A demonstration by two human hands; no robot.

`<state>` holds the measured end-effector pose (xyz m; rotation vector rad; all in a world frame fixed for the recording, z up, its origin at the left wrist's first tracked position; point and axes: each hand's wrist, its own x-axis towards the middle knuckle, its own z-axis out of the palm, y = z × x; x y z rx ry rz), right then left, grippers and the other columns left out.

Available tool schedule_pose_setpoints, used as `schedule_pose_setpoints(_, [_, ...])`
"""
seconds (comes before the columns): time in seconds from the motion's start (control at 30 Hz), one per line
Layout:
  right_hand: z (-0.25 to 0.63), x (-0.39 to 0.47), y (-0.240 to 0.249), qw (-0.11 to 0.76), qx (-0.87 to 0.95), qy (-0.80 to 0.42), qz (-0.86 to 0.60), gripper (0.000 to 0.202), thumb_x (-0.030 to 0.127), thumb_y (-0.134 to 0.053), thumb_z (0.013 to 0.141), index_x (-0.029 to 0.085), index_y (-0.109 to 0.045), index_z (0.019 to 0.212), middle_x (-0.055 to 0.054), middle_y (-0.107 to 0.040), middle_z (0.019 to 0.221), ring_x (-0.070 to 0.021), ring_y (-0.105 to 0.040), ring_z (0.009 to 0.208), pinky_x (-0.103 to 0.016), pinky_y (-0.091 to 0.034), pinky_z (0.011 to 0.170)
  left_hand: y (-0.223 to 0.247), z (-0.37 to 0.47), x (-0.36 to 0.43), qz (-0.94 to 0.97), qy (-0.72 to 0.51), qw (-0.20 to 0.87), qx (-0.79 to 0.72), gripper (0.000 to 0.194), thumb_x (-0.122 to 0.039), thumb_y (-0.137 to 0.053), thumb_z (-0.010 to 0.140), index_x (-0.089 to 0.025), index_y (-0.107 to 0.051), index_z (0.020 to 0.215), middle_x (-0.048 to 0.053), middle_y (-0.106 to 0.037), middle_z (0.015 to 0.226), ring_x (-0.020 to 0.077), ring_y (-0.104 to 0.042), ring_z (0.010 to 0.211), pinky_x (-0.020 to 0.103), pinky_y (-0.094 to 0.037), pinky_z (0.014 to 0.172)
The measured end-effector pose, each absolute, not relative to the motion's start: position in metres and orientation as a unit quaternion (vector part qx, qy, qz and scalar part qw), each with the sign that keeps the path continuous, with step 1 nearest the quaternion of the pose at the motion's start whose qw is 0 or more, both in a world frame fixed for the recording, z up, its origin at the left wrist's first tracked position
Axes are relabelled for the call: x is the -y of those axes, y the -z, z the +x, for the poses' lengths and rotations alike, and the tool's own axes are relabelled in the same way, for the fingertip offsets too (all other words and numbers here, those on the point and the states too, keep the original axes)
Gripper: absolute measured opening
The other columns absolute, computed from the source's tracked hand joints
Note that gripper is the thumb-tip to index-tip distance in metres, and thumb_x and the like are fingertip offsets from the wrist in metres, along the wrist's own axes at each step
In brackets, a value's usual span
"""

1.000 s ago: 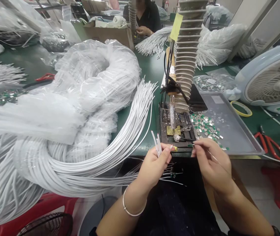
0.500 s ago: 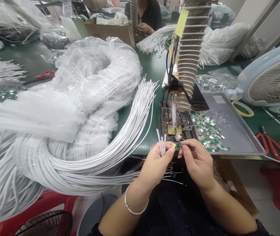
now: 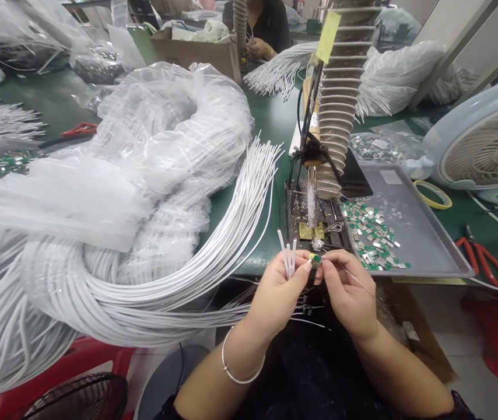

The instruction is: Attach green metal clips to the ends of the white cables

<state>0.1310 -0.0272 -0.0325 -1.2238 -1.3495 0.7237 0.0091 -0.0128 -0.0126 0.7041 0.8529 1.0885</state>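
Note:
My left hand is closed round a few white cables whose ends point up, and pinches a small green circuit board at its fingertips. My right hand is closed on a thin wire, its fingertips beside the board's right edge. Just beyond my hands a soldering iron hangs tip down over a stand with a yellow sponge. A ball of solder sits by the tip.
A large bundle of white cables, partly in plastic, covers the left. A grey tray holds many small boards. Beyond are a ribbed hose, a fan, red-handled pliers, yellow tape and a person's hand.
The board has turned slightly in my left fingertips and more of its yellow side shows. My right hand has shifted a little to the left. The other person's hands have moved.

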Motion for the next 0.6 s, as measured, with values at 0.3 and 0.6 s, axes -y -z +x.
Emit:
schedule_pose_setpoints(0.3, [0.1312, 0.0268, 0.0351, 0.563, 0.571, -0.308, -0.513, 0.004, 0.02, -0.053, 0.086, 0.021, -0.057, 0.085, 0.001, -0.055, 0.071, -0.0096, -0.057, 0.056, -0.023, -0.052, 0.053, 0.0131, 0.0097, 0.0139, 0.32, -0.486, 0.716, -0.384, 0.018, -0.026, -0.066, 0.074, -0.016, -0.053, 0.066, 0.001, -0.057, 0.084, 0.0058, -0.047, 0.058, 0.023, -0.045, 0.063])
schedule_pose_setpoints(0.6, [0.1319, 0.0265, 0.035, 0.562, 0.586, -0.296, -0.504, 0.006, 0.017, -0.052, 0.086, 0.021, -0.057, 0.085, 0.002, -0.053, 0.074, -0.0084, -0.056, 0.057, -0.022, -0.051, 0.054, 0.0154, 0.0095, 0.0138, 0.322, -0.484, 0.717, -0.384, 0.016, -0.023, -0.064, 0.076, -0.016, -0.053, 0.067, 0.001, -0.055, 0.088, 0.0057, -0.048, 0.062, 0.022, -0.044, 0.065])
